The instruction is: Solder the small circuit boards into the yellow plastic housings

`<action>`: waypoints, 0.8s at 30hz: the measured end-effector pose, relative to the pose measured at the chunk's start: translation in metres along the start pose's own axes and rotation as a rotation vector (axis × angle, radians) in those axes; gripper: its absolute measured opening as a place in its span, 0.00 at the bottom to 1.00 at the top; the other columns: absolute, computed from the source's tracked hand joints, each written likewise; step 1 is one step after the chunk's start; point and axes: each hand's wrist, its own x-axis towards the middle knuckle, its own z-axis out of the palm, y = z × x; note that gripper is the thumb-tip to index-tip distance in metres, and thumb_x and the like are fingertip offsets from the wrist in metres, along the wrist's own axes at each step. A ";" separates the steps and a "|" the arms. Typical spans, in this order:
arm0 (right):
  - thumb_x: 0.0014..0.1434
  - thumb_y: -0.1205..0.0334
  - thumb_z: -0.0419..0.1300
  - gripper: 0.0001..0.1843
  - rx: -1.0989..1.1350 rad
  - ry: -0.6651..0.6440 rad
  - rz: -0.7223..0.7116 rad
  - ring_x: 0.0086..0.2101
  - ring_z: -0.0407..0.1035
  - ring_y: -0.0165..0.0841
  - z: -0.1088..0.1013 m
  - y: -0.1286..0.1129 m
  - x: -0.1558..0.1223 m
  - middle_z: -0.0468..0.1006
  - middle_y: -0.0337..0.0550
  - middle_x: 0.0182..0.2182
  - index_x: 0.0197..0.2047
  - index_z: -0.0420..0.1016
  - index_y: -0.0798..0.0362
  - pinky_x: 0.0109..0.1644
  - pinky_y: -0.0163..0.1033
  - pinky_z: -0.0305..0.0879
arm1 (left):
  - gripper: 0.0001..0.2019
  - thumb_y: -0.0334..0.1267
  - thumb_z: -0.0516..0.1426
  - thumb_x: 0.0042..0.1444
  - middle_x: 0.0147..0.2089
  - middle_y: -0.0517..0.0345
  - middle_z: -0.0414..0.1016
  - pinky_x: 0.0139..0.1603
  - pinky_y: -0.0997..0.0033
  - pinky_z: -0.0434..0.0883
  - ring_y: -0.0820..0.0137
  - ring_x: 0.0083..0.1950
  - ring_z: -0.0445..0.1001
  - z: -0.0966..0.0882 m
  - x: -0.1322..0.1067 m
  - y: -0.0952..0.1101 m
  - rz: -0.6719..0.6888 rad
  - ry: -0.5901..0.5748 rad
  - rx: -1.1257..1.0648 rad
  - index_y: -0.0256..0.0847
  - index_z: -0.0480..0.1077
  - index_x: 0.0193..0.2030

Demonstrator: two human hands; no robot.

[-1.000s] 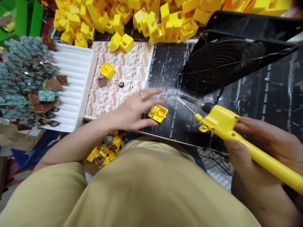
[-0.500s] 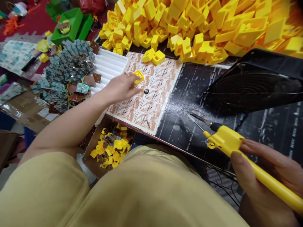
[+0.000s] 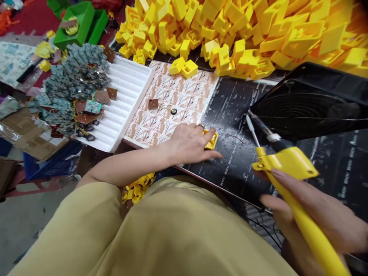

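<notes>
My left hand [image 3: 191, 145] is low over the border between the patterned sheet and the black board, fingers curled round a small yellow plastic housing [image 3: 212, 139]. Most of that housing shows past the fingertips. In my right hand [image 3: 310, 214] is a yellow soldering iron [image 3: 290, 163] with a metal feed tube, its tip pointing up at the fan's left corner. Left of the fingers, a round dark disc [image 3: 174, 111] lies on the patterned sheet [image 3: 161, 128], joined by thin wires to a small brown circuit board [image 3: 153, 104].
Yellow housings [image 3: 230, 27] are heaped along the back. A black fan [image 3: 310, 103] stands at right on the black board [image 3: 227, 99]. At left, a white ribbed tray [image 3: 123, 84] bears a pile of wired parts [image 3: 77, 80]. Green boxes [image 3: 75, 28] are farther back.
My left hand has brought the yellow housing right and nearer, onto the black board's edge. The brown circuit board now shows on the sheet. The iron's tip has moved up toward the fan.
</notes>
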 end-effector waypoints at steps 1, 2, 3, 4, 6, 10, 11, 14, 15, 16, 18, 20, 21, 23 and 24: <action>0.62 0.61 0.63 0.33 0.020 0.020 -0.050 0.28 0.75 0.32 0.004 0.003 0.005 0.81 0.36 0.33 0.69 0.58 0.41 0.33 0.34 0.71 | 0.40 0.68 0.45 0.62 0.41 0.44 0.79 0.34 0.65 0.66 0.58 0.41 0.78 0.000 -0.003 0.001 0.010 -0.016 -0.035 0.37 0.64 0.67; 0.60 0.64 0.64 0.37 0.057 0.044 -0.093 0.28 0.75 0.30 0.008 0.006 0.009 0.81 0.35 0.33 0.69 0.57 0.43 0.33 0.32 0.71 | 0.39 0.66 0.44 0.63 0.40 0.46 0.80 0.33 0.65 0.66 0.59 0.40 0.78 -0.002 -0.006 -0.005 0.020 -0.050 -0.069 0.38 0.60 0.69; 0.59 0.67 0.65 0.38 0.101 0.049 -0.099 0.29 0.76 0.30 0.013 0.007 0.010 0.81 0.36 0.33 0.69 0.57 0.46 0.35 0.30 0.71 | 0.36 0.62 0.45 0.65 0.41 0.48 0.80 0.34 0.66 0.67 0.61 0.40 0.77 -0.006 -0.007 -0.016 0.013 -0.086 -0.084 0.40 0.56 0.71; 0.59 0.69 0.65 0.37 0.143 0.032 -0.075 0.30 0.76 0.30 0.017 0.008 0.011 0.81 0.37 0.35 0.69 0.58 0.48 0.38 0.30 0.72 | 0.31 0.56 0.46 0.68 0.44 0.50 0.80 0.36 0.65 0.68 0.62 0.41 0.77 -0.010 -0.008 -0.031 -0.007 -0.126 -0.078 0.42 0.54 0.72; 0.60 0.71 0.63 0.31 0.183 0.003 -0.039 0.31 0.76 0.28 0.024 0.007 0.010 0.81 0.38 0.35 0.65 0.63 0.50 0.41 0.29 0.71 | 0.25 0.41 0.48 0.69 0.54 0.48 0.76 0.44 0.63 0.70 0.62 0.49 0.75 -0.016 -0.007 -0.071 -0.162 -0.138 0.038 0.41 0.56 0.71; 0.61 0.70 0.63 0.21 0.136 -0.023 -0.058 0.26 0.72 0.26 0.039 -0.001 0.016 0.77 0.35 0.30 0.56 0.70 0.49 0.34 0.30 0.67 | 0.16 0.35 0.52 0.65 0.62 0.54 0.69 0.57 0.59 0.69 0.61 0.61 0.64 -0.014 -0.004 -0.141 -0.281 -0.190 0.113 0.36 0.69 0.58; 0.61 0.66 0.64 0.18 0.118 -0.033 -0.064 0.26 0.71 0.28 0.044 -0.004 0.021 0.77 0.36 0.29 0.54 0.71 0.50 0.33 0.32 0.67 | 0.14 0.37 0.52 0.66 0.58 0.58 0.72 0.55 0.62 0.69 0.63 0.59 0.65 -0.011 -0.004 -0.151 -0.294 -0.186 0.085 0.38 0.71 0.54; 0.58 0.48 0.65 0.24 0.038 -0.059 -0.077 0.31 0.73 0.36 0.060 -0.016 0.037 0.76 0.43 0.31 0.51 0.71 0.54 0.34 0.38 0.67 | 0.08 0.42 0.57 0.61 0.42 0.59 0.75 0.45 0.65 0.70 0.65 0.50 0.69 -0.002 -0.006 -0.161 -0.340 -0.157 -0.001 0.42 0.74 0.39; 0.57 0.44 0.65 0.27 -0.004 -0.059 -0.079 0.34 0.74 0.39 0.066 -0.020 0.041 0.77 0.46 0.32 0.51 0.71 0.54 0.35 0.40 0.68 | 0.07 0.42 0.60 0.57 0.38 0.58 0.75 0.42 0.65 0.69 0.63 0.47 0.71 0.000 -0.007 -0.160 -0.354 -0.157 -0.018 0.42 0.74 0.35; 0.56 0.43 0.65 0.27 -0.040 -0.059 -0.079 0.37 0.74 0.42 0.071 -0.023 0.045 0.77 0.48 0.33 0.51 0.71 0.55 0.36 0.41 0.67 | 0.06 0.42 0.61 0.54 0.35 0.56 0.76 0.39 0.65 0.68 0.63 0.44 0.73 0.001 -0.009 -0.159 -0.368 -0.160 -0.036 0.42 0.74 0.33; 0.58 0.47 0.65 0.24 -0.075 -0.064 -0.063 0.40 0.73 0.45 0.079 -0.028 0.048 0.77 0.49 0.35 0.51 0.71 0.54 0.36 0.42 0.66 | 0.06 0.41 0.61 0.52 0.31 0.56 0.76 0.35 0.67 0.67 0.65 0.36 0.74 0.001 -0.014 -0.153 -0.374 -0.113 -0.134 0.41 0.74 0.32; 0.60 0.55 0.64 0.18 -0.041 -0.076 -0.045 0.39 0.72 0.42 0.082 -0.030 0.048 0.76 0.48 0.35 0.51 0.70 0.53 0.35 0.40 0.66 | 0.07 0.41 0.59 0.54 0.31 0.57 0.78 0.34 0.68 0.68 0.68 0.33 0.74 -0.002 -0.020 -0.143 -0.362 0.020 -0.298 0.41 0.74 0.33; 0.61 0.58 0.63 0.17 0.003 -0.089 -0.046 0.39 0.72 0.40 0.081 -0.029 0.047 0.76 0.47 0.36 0.52 0.68 0.53 0.36 0.39 0.67 | 0.07 0.41 0.58 0.55 0.32 0.57 0.79 0.35 0.69 0.70 0.70 0.33 0.74 -0.002 -0.023 -0.137 -0.350 0.098 -0.384 0.41 0.74 0.33; 0.63 0.63 0.61 0.18 0.108 -0.137 -0.079 0.38 0.73 0.34 0.075 -0.026 0.044 0.76 0.44 0.37 0.54 0.65 0.53 0.39 0.36 0.69 | 0.08 0.41 0.58 0.56 0.36 0.56 0.80 0.39 0.70 0.72 0.70 0.36 0.76 -0.002 -0.028 -0.121 -0.304 0.201 -0.515 0.40 0.75 0.37; 0.63 0.64 0.60 0.18 0.159 -0.167 -0.102 0.38 0.73 0.32 0.072 -0.024 0.043 0.76 0.43 0.38 0.55 0.64 0.52 0.41 0.35 0.70 | 0.09 0.40 0.58 0.57 0.37 0.56 0.81 0.41 0.70 0.73 0.70 0.37 0.77 -0.001 -0.030 -0.112 -0.264 0.212 -0.557 0.40 0.76 0.40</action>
